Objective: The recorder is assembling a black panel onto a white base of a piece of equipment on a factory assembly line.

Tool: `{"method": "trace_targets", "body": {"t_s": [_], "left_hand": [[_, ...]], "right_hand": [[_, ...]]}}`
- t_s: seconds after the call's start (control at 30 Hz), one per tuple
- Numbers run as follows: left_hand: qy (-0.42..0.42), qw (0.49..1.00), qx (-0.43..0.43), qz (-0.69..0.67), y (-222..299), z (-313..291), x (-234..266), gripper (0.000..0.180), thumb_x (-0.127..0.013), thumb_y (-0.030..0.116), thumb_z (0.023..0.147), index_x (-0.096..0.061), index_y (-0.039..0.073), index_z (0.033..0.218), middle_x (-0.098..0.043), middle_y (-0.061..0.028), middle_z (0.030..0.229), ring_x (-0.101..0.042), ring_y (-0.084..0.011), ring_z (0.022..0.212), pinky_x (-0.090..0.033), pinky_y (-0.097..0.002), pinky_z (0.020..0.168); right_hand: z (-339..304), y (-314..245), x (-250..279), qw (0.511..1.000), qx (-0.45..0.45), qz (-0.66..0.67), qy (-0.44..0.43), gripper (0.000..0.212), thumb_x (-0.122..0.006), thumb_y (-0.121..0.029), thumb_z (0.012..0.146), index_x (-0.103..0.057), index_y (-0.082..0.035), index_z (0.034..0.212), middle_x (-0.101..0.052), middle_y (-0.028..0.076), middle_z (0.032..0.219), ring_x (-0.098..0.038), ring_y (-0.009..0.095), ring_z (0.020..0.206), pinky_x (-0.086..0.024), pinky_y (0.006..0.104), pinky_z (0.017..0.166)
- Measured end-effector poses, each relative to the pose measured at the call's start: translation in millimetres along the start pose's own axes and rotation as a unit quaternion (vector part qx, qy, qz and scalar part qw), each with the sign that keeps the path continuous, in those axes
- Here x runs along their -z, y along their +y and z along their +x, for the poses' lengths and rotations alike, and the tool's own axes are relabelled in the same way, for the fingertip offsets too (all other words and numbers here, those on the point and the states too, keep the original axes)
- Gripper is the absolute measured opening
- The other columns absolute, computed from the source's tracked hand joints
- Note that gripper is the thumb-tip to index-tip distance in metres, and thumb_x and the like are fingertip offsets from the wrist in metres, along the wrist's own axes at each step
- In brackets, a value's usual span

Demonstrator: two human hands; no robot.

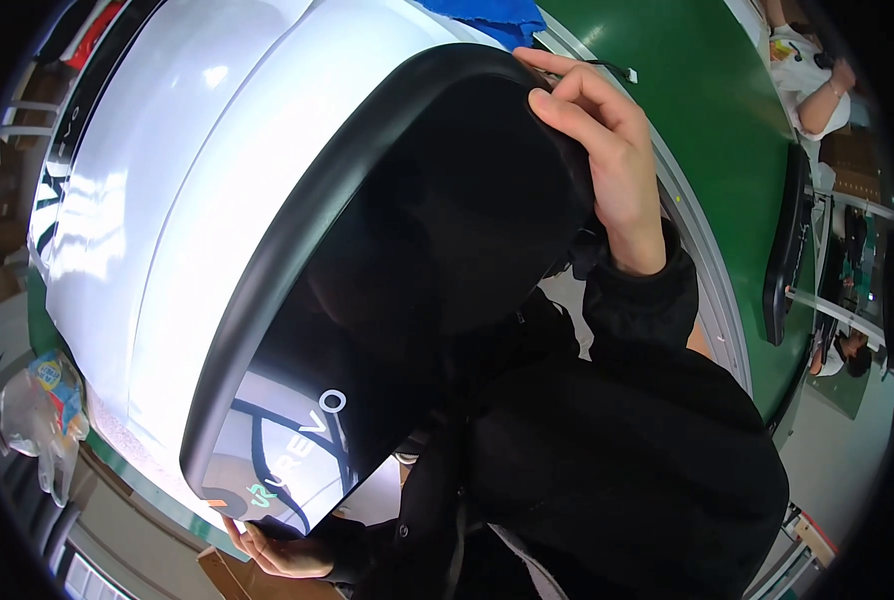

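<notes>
A large black panel [437, 200] with a glossy face and a thick, rounded matte rim lies tilted across my front. Its lower end mirrors the room and bears pale lettering and a small orange mark. My right hand [607, 130] grips the far right end, thumb on the face and fingers around the edge. At the near left end my left hand [277, 552] holds the lower edge from beneath, so part of its fingers is hidden. Behind the panel sits a white, plastic-wrapped bundle [227, 130]; I cannot tell whether the panel touches it.
A green tabletop [687, 120] with a metal edge runs along the right. Blue cloth [497, 15] and a short cable with a white plug [627, 74] lie at the back. A clear plastic bag [42, 420] hangs at left. Another dark panel [789, 245] and two people are farther right.
</notes>
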State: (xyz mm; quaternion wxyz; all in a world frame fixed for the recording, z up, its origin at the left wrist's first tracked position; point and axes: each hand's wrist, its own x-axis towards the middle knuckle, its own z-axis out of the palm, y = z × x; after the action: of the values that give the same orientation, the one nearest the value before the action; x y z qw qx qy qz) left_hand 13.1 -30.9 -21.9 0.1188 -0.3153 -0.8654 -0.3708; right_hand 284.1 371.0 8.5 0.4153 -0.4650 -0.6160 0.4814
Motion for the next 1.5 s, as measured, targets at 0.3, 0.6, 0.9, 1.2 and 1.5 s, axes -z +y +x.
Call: {"method": "trace_targets", "body": {"t_s": [0.3, 0.6, 0.9, 1.2, 1.5], "left_hand": [[-0.008, 0.999, 0.038, -0.012, -1, 1, 2, 0.039, -0.033, 0.027, 0.093, -0.065, 0.007, 0.101, -0.055, -0.0102, 0.117, -0.049, -0.0197, 0.114, -0.038, -0.0471, 0.097], [0.002, 0.999, 0.033, 0.009, 1, 0, 2, 0.037, -0.034, 0.026, 0.094, -0.065, 0.006, 0.102, -0.057, -0.0107, 0.114, -0.053, -0.0186, 0.11, -0.041, -0.045, 0.095], [0.005, 0.999, 0.048, 0.009, -9, 2, 5, 0.038, -0.034, 0.026, 0.094, -0.065, 0.005, 0.101, -0.057, -0.0102, 0.114, -0.053, -0.0177, 0.109, -0.042, -0.0439, 0.094], [0.002, 1.0, 0.021, -0.016, -12, 2, 6, 0.035, -0.037, 0.024, 0.093, -0.067, 0.008, 0.096, -0.056, -0.0101, 0.115, -0.048, -0.0198, 0.114, -0.036, -0.047, 0.098], [0.02, 0.998, 0.059, -0.003, -7, 4, 8, 0.032, -0.04, 0.022, 0.091, -0.067, 0.005, 0.096, -0.057, -0.0105, 0.113, -0.049, -0.0202, 0.112, -0.036, -0.043, 0.098]], "right_hand": [[0, 0, 0, 0.999, 0.012, -0.045, 0.014, 0.021, -0.058, -0.009, 0.08, -0.048, -0.001, 0.063, -0.057, 0.012, 0.109, -0.049, 0.008, 0.076, -0.035, 0.0213, 0.072], [5, 10, 3, 0.996, 0.055, -0.064, 0.017, 0.02, -0.061, -0.008, 0.08, -0.05, 0.0, 0.064, -0.058, 0.01, 0.109, -0.04, 0.003, 0.06, -0.033, 0.0173, 0.059], [5, 14, -2, 0.997, 0.048, -0.053, 0.034, 0.019, -0.062, -0.008, 0.079, -0.052, 0.001, 0.065, -0.059, 0.009, 0.108, -0.039, 0.002, 0.058, -0.034, 0.0172, 0.058], [7, 13, -7, 0.978, 0.129, -0.151, 0.058, 0.023, -0.061, -0.008, 0.079, -0.047, 0.001, 0.064, -0.061, 0.009, 0.101, -0.043, 0.006, 0.059, -0.036, 0.0197, 0.057], [12, 3, 21, 0.962, 0.168, -0.2, -0.085, 0.026, -0.063, -0.008, 0.077, -0.043, -0.001, 0.062, -0.06, 0.011, 0.105, -0.056, 0.015, 0.074, -0.041, 0.0255, 0.062]]}}
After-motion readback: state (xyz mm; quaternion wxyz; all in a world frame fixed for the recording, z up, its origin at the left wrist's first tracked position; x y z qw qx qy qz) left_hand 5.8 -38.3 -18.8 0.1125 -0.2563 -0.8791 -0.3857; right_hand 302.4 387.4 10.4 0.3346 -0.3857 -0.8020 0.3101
